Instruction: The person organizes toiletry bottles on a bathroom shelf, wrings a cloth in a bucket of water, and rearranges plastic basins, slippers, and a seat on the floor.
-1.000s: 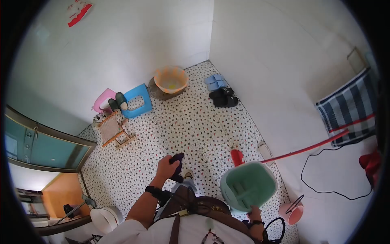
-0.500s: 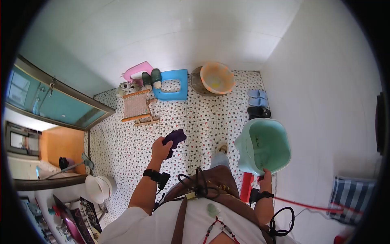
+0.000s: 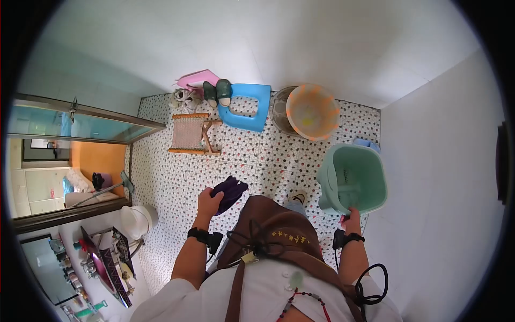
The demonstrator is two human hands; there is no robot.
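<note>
My left hand (image 3: pixel 208 204) is closed on a dark purple cloth (image 3: pixel 229 195), which hangs crumpled over the speckled floor. On the other side, my right hand (image 3: pixel 351 220) grips the near rim of a deep mint-green tub (image 3: pixel 328 185) by my right leg. The thumb lies over the rim, and the fingers beneath it are mostly hidden. Nothing shows inside the tub apart from its moulded base. Something small and pinkish-red (image 3: pixel 343 219) shows beside the right fingers, too small to make out.
By the far wall are an orange-and-white basin (image 3: pixel 312 112), a blue frame-shaped plastic piece (image 3: pixel 264 107), green shoes (image 3: pixel 223 92) and a folding stool (image 3: pixel 188 133). Pale blue slippers (image 3: pixel 367 143) peek out behind the tub. White buckets (image 3: pixel 137 221) and a doorway with a mop (image 3: pixel 127 182) lie left.
The view has turned and moved forward. The tub now covers the black slippers and most of the blue ones. Both hands keep their hold, and the cloth hangs more spread out.
</note>
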